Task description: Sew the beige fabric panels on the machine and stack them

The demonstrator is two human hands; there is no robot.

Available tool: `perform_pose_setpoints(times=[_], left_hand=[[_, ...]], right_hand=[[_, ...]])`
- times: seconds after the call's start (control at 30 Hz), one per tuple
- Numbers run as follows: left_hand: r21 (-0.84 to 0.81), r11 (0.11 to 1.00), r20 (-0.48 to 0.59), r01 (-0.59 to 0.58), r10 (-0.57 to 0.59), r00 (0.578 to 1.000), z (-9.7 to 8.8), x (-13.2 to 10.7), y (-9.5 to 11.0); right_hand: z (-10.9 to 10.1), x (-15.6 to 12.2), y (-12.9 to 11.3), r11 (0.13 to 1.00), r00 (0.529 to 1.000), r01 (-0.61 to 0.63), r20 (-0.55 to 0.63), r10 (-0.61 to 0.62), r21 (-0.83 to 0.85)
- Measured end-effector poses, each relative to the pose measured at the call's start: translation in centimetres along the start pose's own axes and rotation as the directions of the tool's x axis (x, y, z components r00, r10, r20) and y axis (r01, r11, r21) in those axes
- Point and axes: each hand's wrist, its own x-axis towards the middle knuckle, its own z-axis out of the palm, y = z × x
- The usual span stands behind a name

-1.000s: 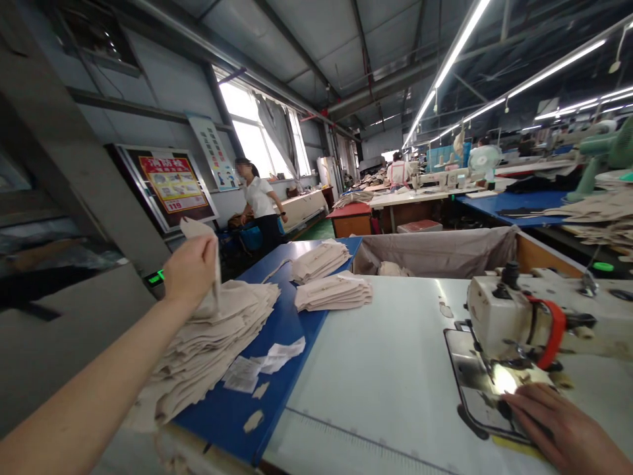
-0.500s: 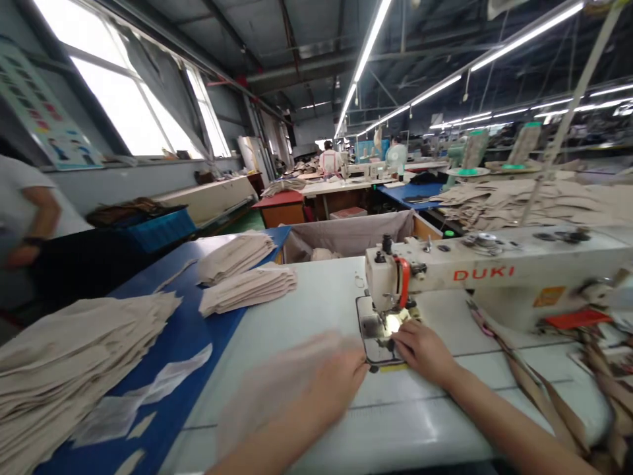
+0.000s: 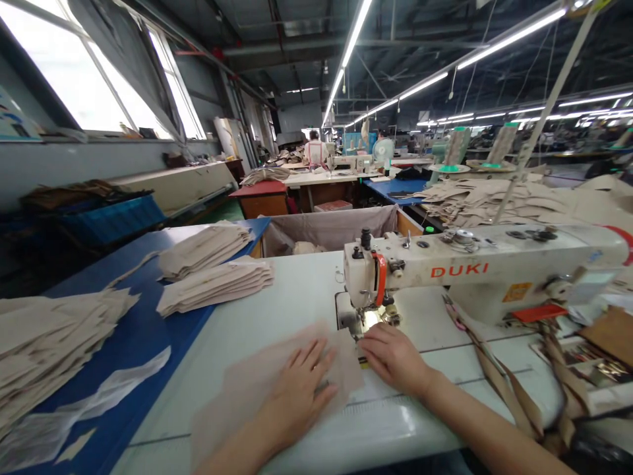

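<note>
A beige fabric piece point(image 3: 232, 396), blurred at its left side, lies on the pale sewing table. My left hand point(image 3: 301, 389) rests flat across it with the fingers spread. Close to the lit needle area of the sewing machine point(image 3: 410, 267), my right hand point(image 3: 393, 356) has its fingers bent and pressed together. Its fingertips are by the fabric's right edge, in front of the needle plate point(image 3: 346, 313). Whatever those fingers pinch is hidden.
Stacked beige fabric pieces point(image 3: 215, 284) and a larger pile point(image 3: 54, 356) lie on the blue table at left, near a white translucent strip point(image 3: 99, 399). Brown straps point(image 3: 509, 389) and scissors point(image 3: 455, 313) lie at right. A cloth-lined bin point(image 3: 326, 231) stands behind the table.
My left hand has gone from closed at the fabric's edge to spread flat on it. The right hand stays by the needle. The view has swung right, and a person at left has left the frame.
</note>
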Motion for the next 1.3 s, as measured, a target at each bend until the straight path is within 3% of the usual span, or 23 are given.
perform_pose_setpoints(times=[0.1, 0.2, 0.3, 0.4, 0.5, 0.6, 0.7, 0.77, 0.9, 1.3], left_hand=[[-0.002, 0.997, 0.036, -0.079, 0.079, 0.996, -1.0, 0.8, 0.2], [0.009, 0.992, 0.002, -0.123, 0.123, 0.992, -1.4, 0.7, 0.1], [0.074, 0.986, -0.151, -0.152, 0.161, 0.975, -0.8, -0.4, -0.5], [0.163, 0.981, -0.347, -0.101, 0.153, 0.925, -0.4, -2.9, -2.9], [0.159, 0.984, -0.520, 0.077, 0.017, 0.854, -1.1, -6.9, -7.7], [0.058, 0.944, -0.599, 0.326, -0.228, 0.767, -3.0, -11.3, -13.8], [-0.041, 0.843, -0.547, 0.536, -0.468, 0.694, -4.9, -14.5, -18.4], [-0.082, 0.806, -0.464, 0.587, -0.552, 0.693, -5.6, -15.5, -19.9], [-0.121, 0.812, -0.410, 0.570, -0.564, 0.717, -5.3, -15.3, -20.4], [-0.126, 0.813, -0.545, 0.568, -0.535, 0.646, -3.9, -15.1, -20.6]], right_hand=[[0.0, -0.2, -2.2, 0.988, 0.992, 0.091, 0.078, -0.101, 0.124], [0.4, -0.9, -3.4, 0.984, 0.987, 0.054, 0.140, -0.078, 0.171], [0.9, -1.6, -3.1, 0.986, 0.989, 0.047, 0.134, -0.069, 0.162], [1.3, -2.0, -2.3, 0.988, 0.986, 0.082, 0.134, -0.099, 0.128], [1.4, -2.3, -1.8, 0.990, 0.983, 0.114, 0.134, -0.125, 0.085], [1.2, -2.2, -1.7, 0.989, 0.982, 0.136, 0.125, -0.143, 0.064], [1.0, -2.0, -1.8, 0.985, 0.981, 0.163, 0.095, -0.168, 0.064], [0.9, -1.9, -1.8, 0.983, 0.981, 0.174, 0.077, -0.178, 0.058], [1.0, -1.9, -1.7, 0.987, 0.984, 0.154, 0.085, -0.158, 0.052], [0.7, -1.8, -1.9, 0.985, 0.984, 0.156, 0.076, -0.162, 0.079]])
